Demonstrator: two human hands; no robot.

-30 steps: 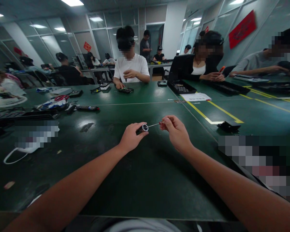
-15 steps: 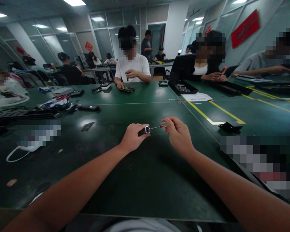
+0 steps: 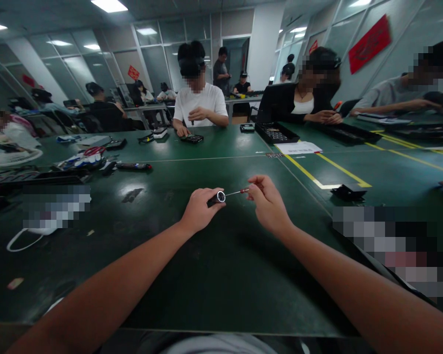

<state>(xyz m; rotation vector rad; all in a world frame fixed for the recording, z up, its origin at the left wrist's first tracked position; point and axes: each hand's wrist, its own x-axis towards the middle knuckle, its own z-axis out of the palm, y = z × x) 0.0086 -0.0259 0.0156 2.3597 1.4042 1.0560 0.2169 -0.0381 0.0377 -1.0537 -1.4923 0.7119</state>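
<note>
My left hand (image 3: 200, 209) is closed around a dark cylinder (image 3: 220, 197) with a bright ring at its end, which faces me; most of its body is hidden by the fingers. My right hand (image 3: 268, 199) grips a small screwdriver (image 3: 244, 191) by its reddish handle. The thin metal shaft points left, and its tip meets the ringed end of the cylinder or lies right beside it; I cannot tell which. Both hands are held above the green table (image 3: 221, 275).
Left lie a black pen-like tool (image 3: 134, 166), several cables and tools, and a blurred white item with a loop (image 3: 25, 238). To the right are a small black part (image 3: 349, 192) and a blurred tray-like thing (image 3: 391, 250). Across the table, a co-worker in white (image 3: 199, 105) handles a black device (image 3: 192, 138).
The whole view has shifted slightly. My right hand's fingers have changed their hold a little on the screwdriver handle. A co-worker's hand now shows at the right edge.
</note>
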